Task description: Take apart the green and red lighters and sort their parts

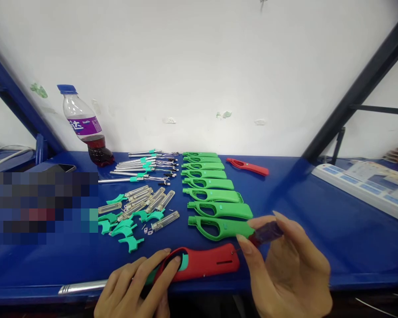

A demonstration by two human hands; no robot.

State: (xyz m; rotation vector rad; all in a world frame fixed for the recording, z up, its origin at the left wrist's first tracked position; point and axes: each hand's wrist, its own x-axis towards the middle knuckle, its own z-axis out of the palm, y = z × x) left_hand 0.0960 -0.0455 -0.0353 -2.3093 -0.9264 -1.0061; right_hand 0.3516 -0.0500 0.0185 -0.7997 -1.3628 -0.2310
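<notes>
A long-nosed red gas lighter (207, 263) with a silver tube and a teal trigger lies at the table's front edge. My left hand (132, 285) is closed around its front part, one finger through the trigger opening. Between thumb and fingers, my right hand (290, 269) pinches a small screwdriver (268, 232) with a dark purple handle. Its thin shaft points at a small hole near the lighter's rear end; whether it sits inside is unclear. Just beyond stands a column of green lighter shells (219, 210), the nearest one close to my right fingertips.
Teal triggers (124, 227), clear fuel tanks (166, 220) and metal lighter tubes with wires (122, 180) lie to the left. A red shell (248, 166) rests at the back. A soda bottle (86, 126) stands back left, a white power strip (361, 187) at right. One left patch is pixelated.
</notes>
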